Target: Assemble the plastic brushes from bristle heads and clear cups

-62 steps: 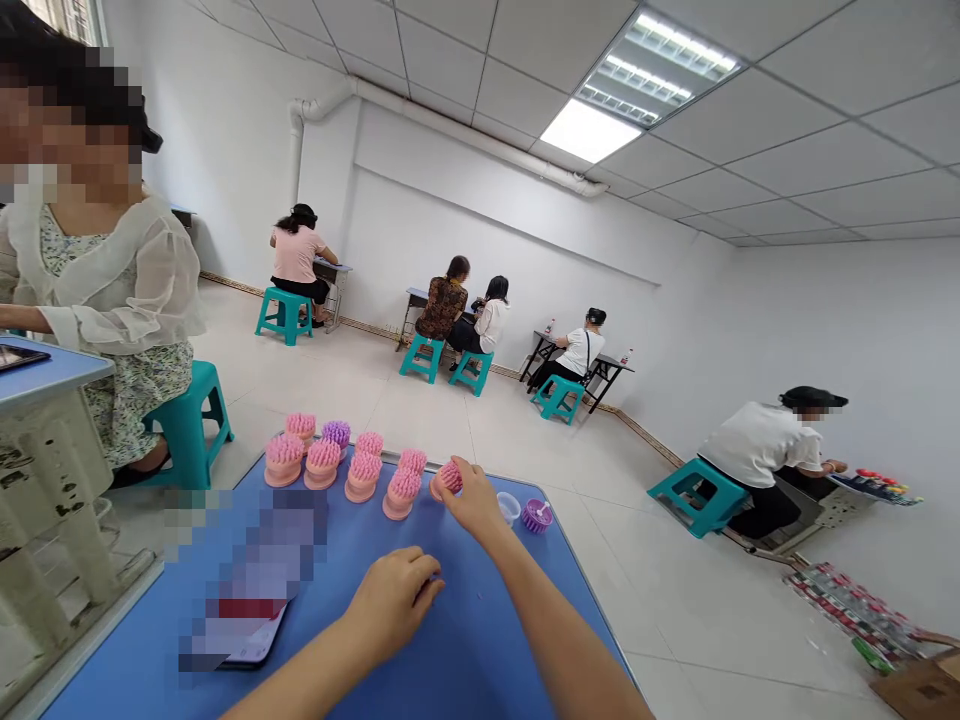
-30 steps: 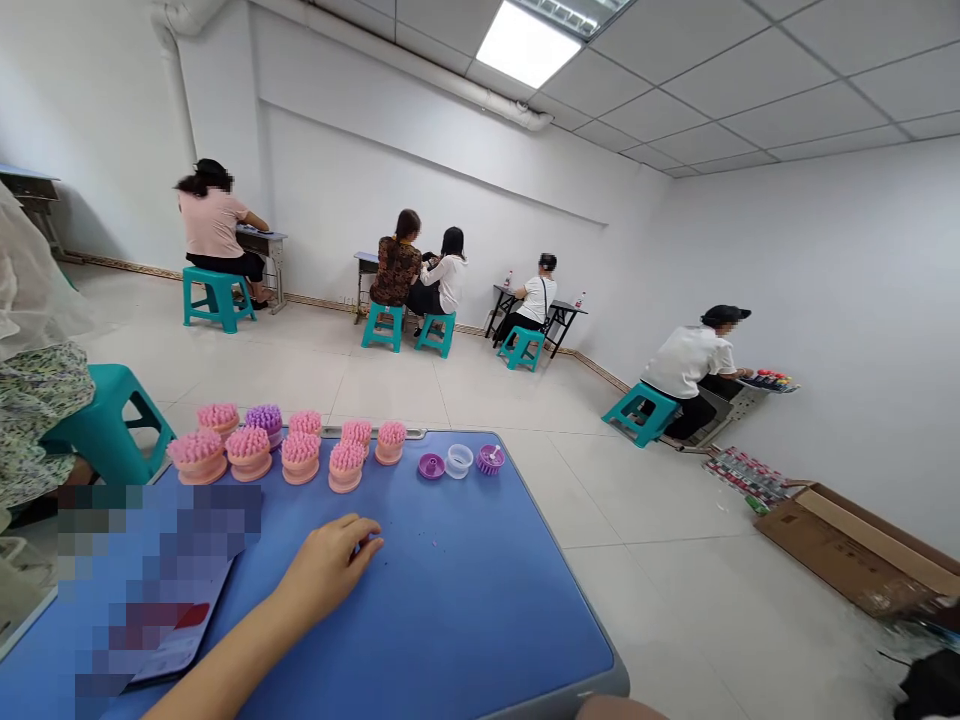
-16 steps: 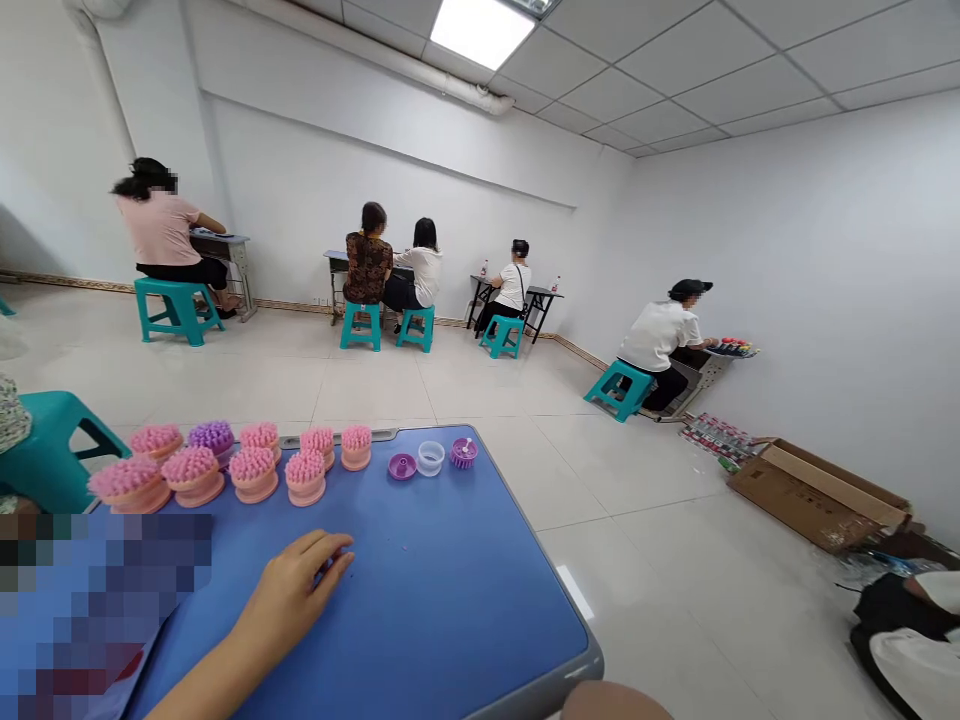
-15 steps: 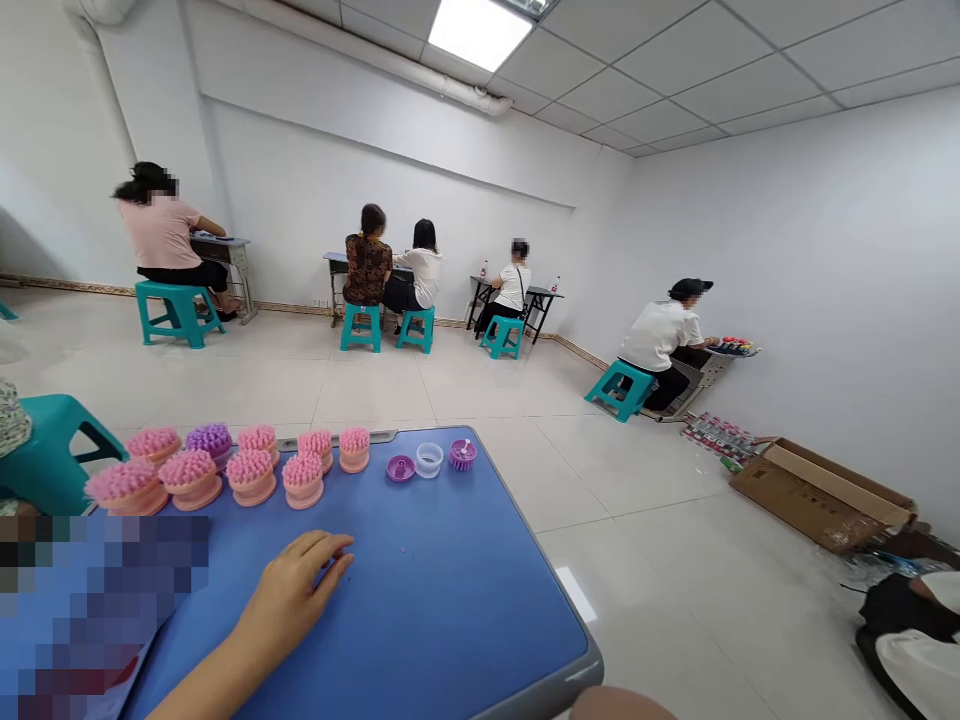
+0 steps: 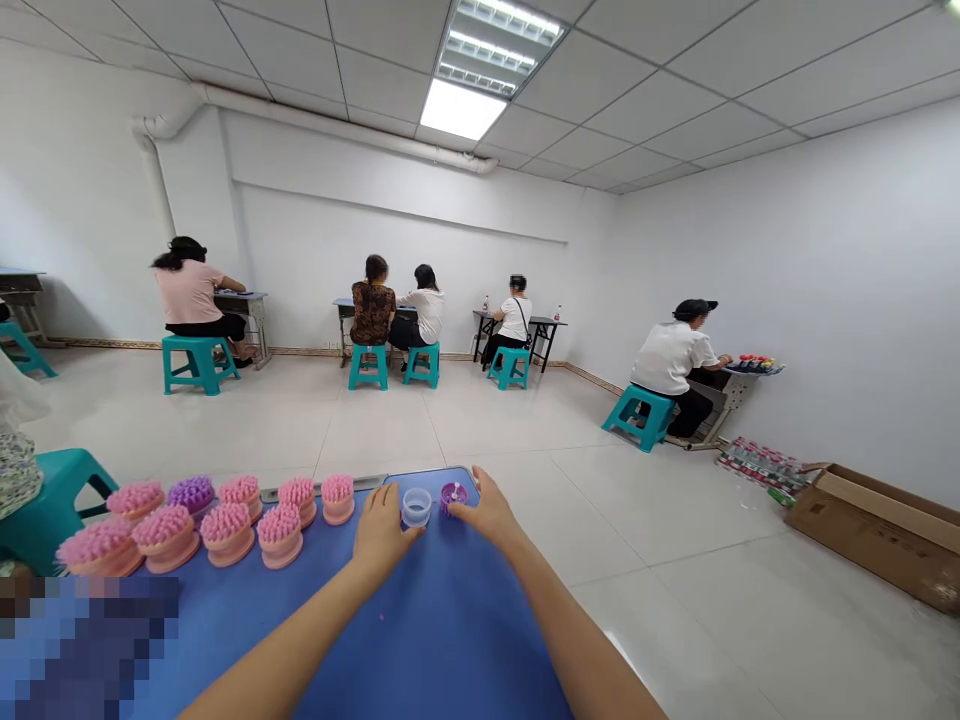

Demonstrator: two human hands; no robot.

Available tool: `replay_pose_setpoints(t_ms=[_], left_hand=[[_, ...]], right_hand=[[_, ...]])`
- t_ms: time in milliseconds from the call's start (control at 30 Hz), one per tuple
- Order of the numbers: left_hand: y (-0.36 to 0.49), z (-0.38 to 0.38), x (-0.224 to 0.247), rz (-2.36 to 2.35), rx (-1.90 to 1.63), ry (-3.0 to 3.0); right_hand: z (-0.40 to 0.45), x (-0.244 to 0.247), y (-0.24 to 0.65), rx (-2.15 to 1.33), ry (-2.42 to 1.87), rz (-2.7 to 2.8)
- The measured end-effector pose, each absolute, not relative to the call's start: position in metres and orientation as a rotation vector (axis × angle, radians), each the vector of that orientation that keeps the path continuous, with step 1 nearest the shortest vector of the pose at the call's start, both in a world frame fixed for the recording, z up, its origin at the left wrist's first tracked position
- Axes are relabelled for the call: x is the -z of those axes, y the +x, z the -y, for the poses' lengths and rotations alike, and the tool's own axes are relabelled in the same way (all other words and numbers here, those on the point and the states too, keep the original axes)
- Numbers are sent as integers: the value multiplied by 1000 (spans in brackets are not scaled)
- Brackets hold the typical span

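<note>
Near the far edge of the blue table [image 5: 420, 640], my left hand [image 5: 381, 530] has its fingers apart beside a clear ring-shaped piece [image 5: 416, 507]. It mostly covers a purple piece to the left of that ring. At the far right corner, my right hand [image 5: 487, 508] is spread around a purple bristled piece [image 5: 453, 494], thumb near its front and fingers past its right side. Whether the thumb touches it cannot be made out. Several pink brushes [image 5: 280, 538] and one purple brush [image 5: 192, 495] stand in two rows at the left.
A teal stool [image 5: 56, 495] stands left of the table, beside a partly seen person. Several people sit at desks along the walls. On the floor at the right are packed bottles [image 5: 761, 465] and an open cardboard box [image 5: 877, 535].
My left hand has moved forward to the loose pieces. My right hand has come into view at the purple bristled piece. The camera view has tilted up.
</note>
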State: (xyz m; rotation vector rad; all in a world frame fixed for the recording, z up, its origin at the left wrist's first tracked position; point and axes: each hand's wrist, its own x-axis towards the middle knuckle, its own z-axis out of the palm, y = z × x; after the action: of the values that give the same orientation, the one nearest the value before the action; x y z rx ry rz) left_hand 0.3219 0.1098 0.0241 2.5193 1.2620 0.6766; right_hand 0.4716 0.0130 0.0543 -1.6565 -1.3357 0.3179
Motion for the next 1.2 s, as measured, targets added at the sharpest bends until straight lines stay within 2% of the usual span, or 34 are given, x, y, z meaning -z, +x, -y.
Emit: replay_pose_setpoints(t_ms=[300, 533, 667, 933, 1200], left_hand=[[344, -112, -21, -1200, -733, 2480], [309, -90, -41, -991, -939, 2338], [259, -71, -48, -824, -1115, 2146], [174, -65, -35, -1009, -929, 1974], [168, -72, -33, -955, -828, 2034]], right_hand=[[-53, -12, 471, -271, -1854, 1181], [-23, -43, 440, -219, -1691, 1214], [-5, -55, 404, -431, -1375, 1314], [-14, -44, 343, -718, -1251, 1544], [-8, -32, 350, -719, -1321, 1563]])
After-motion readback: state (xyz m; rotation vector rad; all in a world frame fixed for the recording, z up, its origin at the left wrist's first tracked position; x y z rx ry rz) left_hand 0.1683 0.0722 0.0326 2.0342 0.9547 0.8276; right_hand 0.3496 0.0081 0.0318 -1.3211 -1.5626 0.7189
